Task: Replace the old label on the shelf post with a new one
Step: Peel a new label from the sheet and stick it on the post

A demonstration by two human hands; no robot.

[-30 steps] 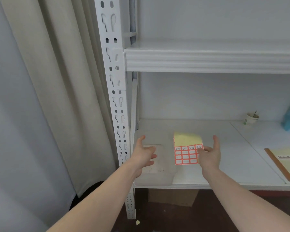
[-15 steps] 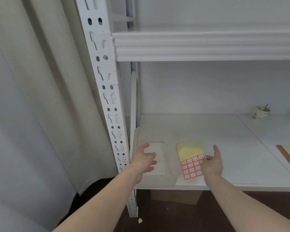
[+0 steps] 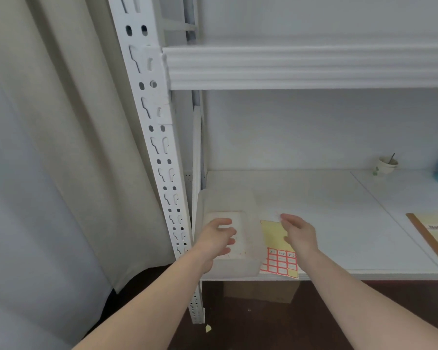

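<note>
White metal shelving beside a beige curtain (image 3: pixel 68 147). A sheet of red-bordered labels (image 3: pixel 280 262) lies flat on the lower shelf (image 3: pixel 339 223), long axis running away from the viewer, directly under the right hand (image 3: pixel 300 234), whose grip hangs loosely spread, empty. Left hand (image 3: pixel 218 239), fingers relaxed, hovers over a translucent tray (image 3: pixel 228 198). The slotted shelf post (image 3: pixel 159 147) rises just left of it, probably next to be reached.

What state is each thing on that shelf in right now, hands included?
Label sheet: flat on the shelf, front edge overhanging.
Clear bin: upright, open-topped.
Paper cup: upright, stick inside.
Left hand: over the bin, holding nothing.
Right hand: over the sheet, fingers relaxed.
</note>
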